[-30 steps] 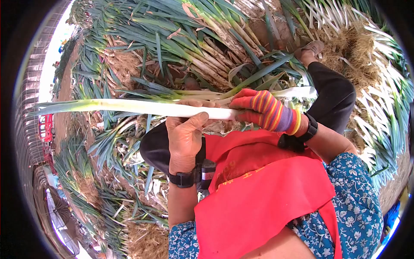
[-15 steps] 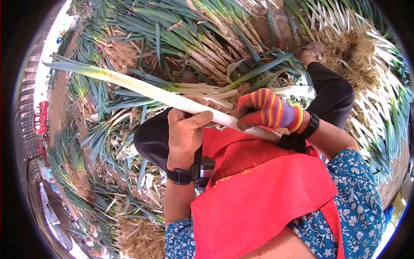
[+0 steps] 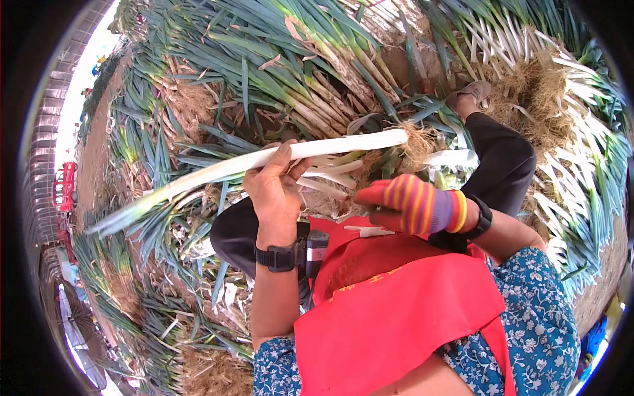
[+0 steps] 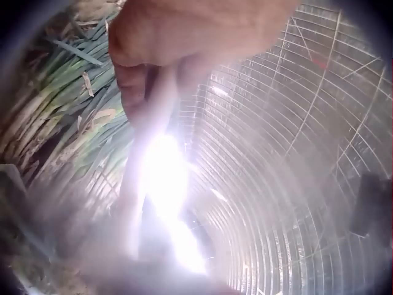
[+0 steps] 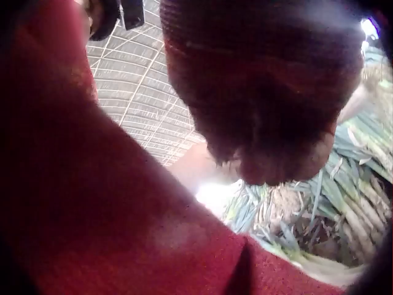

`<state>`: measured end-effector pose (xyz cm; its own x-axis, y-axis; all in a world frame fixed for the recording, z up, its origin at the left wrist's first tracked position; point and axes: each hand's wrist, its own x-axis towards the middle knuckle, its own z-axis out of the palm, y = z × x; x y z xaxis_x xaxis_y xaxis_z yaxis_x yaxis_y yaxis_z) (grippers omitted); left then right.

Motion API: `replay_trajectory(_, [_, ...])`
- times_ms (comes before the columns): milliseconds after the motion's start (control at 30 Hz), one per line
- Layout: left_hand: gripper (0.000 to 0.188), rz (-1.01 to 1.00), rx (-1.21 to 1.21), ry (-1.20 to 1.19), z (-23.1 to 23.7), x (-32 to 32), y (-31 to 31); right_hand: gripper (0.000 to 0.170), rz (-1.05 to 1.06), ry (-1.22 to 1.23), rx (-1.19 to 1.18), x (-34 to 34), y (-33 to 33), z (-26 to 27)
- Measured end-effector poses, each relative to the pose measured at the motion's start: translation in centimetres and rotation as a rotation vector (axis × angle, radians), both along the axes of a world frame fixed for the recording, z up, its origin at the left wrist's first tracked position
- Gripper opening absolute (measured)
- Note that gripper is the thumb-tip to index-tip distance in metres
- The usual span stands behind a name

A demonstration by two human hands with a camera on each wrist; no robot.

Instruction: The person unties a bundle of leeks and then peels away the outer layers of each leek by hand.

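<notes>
The left hand (image 3: 274,191) grips a long leek (image 3: 343,144) between thumb and fingers, partway along its white shaft. Roots (image 3: 417,146) fan out at the leek's right end; its green leaves slant down to the left. Below the root end, the right hand (image 3: 419,206) in a striped glove stays apart from the leek, fingers pointing left, with no held object visible. The left wrist view shows the bare left hand (image 4: 196,31) around the pale shaft (image 4: 163,98), partly lost in glare. Dark and close, the gloved hand (image 5: 264,104) fills the upper right wrist view.
Piled leeks (image 3: 310,86) lie beyond the knees, with more rooted leeks (image 3: 581,165) along the right. Loose leeks (image 3: 330,173) rest just behind the held one. A white strip (image 3: 370,231) lies on the red apron (image 3: 403,297). One foot (image 3: 472,96) stands among the leeks.
The right hand has let go of the leek and sits slightly lower. The leek's root end has swung up and away from the lap, while its leafy end has dropped.
</notes>
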<state>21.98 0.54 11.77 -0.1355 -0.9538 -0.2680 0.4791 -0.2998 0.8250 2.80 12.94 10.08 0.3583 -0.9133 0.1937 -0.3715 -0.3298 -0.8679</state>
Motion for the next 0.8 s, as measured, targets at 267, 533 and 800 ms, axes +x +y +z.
replay_trajectory(267, [0.015, 0.082, -0.017, -0.061, -0.7, -0.4, 0.7, 0.045, -0.513, 0.49, -0.631, -1.0, -3.2, 0.0])
replay_trajectory(533, [0.019, 0.115, 0.101, -0.017, -0.6, -0.9, 1.0, 0.028, -0.47, 0.525, -0.939, -0.6, -5.0, -0.4])
replay_trajectory(800, [0.023, 0.117, 0.21, -0.004, -2.2, -0.9, 1.1, 0.017, -0.293, 0.84, -0.829, -0.9, -5.0, -0.1])
